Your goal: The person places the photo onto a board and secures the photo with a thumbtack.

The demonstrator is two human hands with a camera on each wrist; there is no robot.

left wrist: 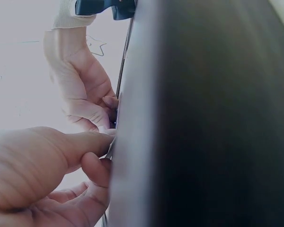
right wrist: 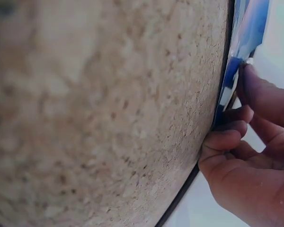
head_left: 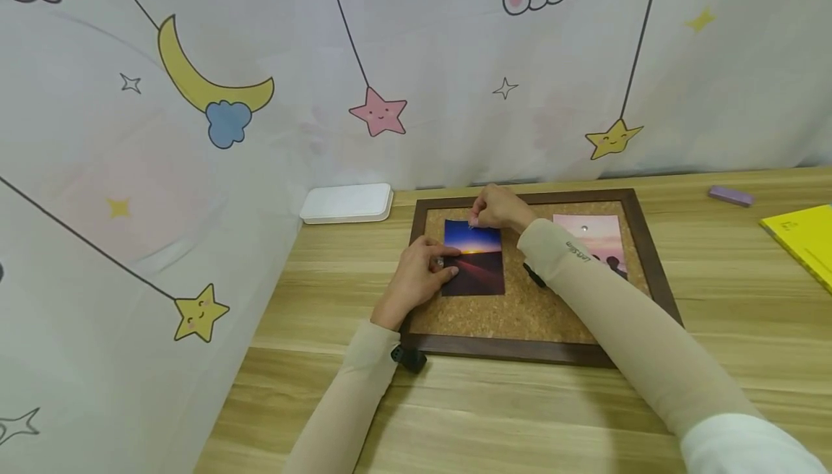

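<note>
A sunset photo (head_left: 482, 272) lies on the left part of a framed cork board (head_left: 529, 315). At the photo's top edge, my right hand (head_left: 503, 208) pinches a small clear push pin (right wrist: 249, 60), mostly covered by the fingers. My left hand (head_left: 416, 275) rests at the photo's left edge, its index finger and thumb spread apart and pressing on it. A small shiny thing (head_left: 440, 262) shows between them; its kind is unclear. In the left wrist view, both hands work close together along the board's surface. A pink photo (head_left: 588, 232) with a silvery pin at its top sits on the right, partly behind my right forearm.
The board's dark wooden frame (head_left: 520, 350) lies on a wood-grain table (head_left: 494, 416). Behind its left corner is a white case (head_left: 347, 203). A purple block (head_left: 731, 195) and a yellow book (head_left: 802, 243) are at the right. A patterned curtain (head_left: 448, 40) hangs behind.
</note>
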